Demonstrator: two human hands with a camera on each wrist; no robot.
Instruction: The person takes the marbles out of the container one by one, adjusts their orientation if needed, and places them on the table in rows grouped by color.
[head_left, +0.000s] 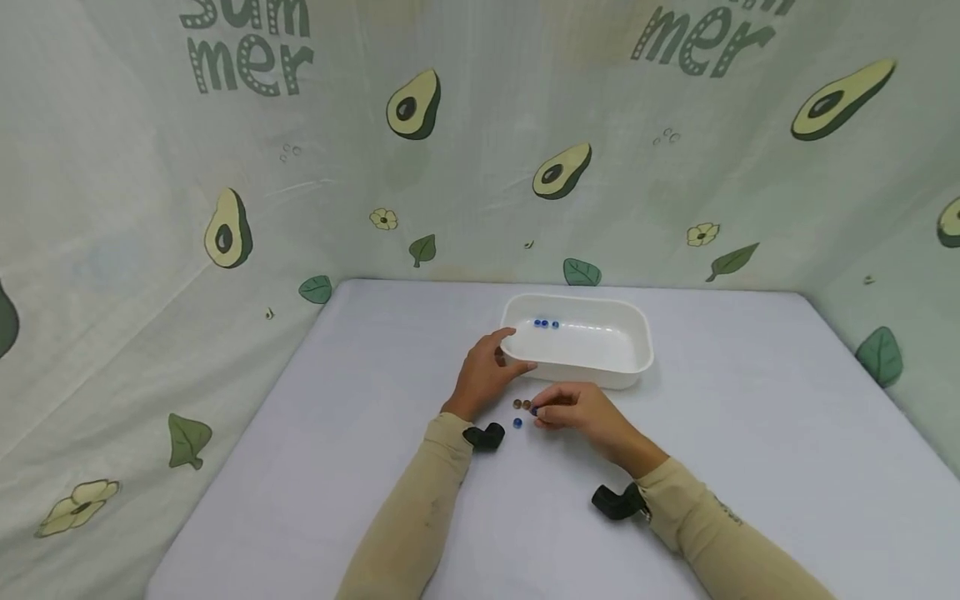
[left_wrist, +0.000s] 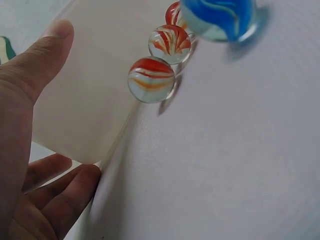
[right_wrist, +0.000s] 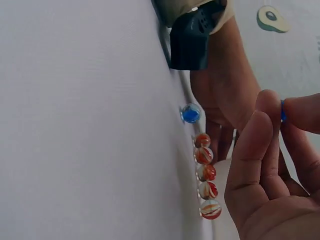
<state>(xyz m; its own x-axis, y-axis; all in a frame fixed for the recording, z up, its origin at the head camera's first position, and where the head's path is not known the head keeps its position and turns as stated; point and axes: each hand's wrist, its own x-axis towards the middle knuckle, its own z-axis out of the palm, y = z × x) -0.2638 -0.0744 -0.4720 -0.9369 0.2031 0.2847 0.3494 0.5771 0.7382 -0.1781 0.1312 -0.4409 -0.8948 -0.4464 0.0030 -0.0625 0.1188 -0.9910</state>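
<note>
Place Looked Like a Makeshift Booth

A pale green, cloth-like sheet (head_left: 480,175) printed with yellow-green avocados (head_left: 426,114), green leaves (head_left: 581,272) and grey-green "summer" lettering (head_left: 251,62) walled a plain white worktop (head_left: 390,358) on three sides; home or studio could not be told.

Tray (head_left: 600,346) at 12 o'clk on tabletop (head_left: 750,417): smooth, glossy plastic is noted. Marbles (left_wrist: 151,80): clr glass w/ smooth, shiny surf. is seen. Matt finish is shown by tabletop; matt cloth, by sleeves (head_left: 420,517).
</note>
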